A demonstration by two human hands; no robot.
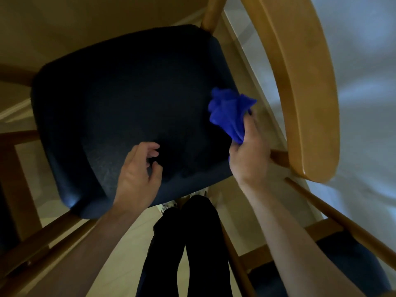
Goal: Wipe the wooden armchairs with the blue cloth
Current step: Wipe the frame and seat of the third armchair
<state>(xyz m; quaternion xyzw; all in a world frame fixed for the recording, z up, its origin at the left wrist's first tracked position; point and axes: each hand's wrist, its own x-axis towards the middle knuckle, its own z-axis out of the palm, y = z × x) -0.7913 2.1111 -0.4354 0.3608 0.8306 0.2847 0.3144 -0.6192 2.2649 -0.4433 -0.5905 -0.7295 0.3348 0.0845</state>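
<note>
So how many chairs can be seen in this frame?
2. One chair with a dark seat fills the centre; part of a second chair shows at lower right. Others may be out of view.

Both hands forward, left [137, 170] loosely curled, right [250, 155] fingers clenched.

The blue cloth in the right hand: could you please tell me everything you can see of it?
The bright blue, soft-looking cloth is bunched into loose folds rather than spread flat. The right hand grips its lower end, and the free, crumpled part fans up and leftward above the fingers. It sits at the right edge of the dark padded seat, between the seat and the curved light wooden armrest. Whether it presses on the seat cannot be told.
</note>
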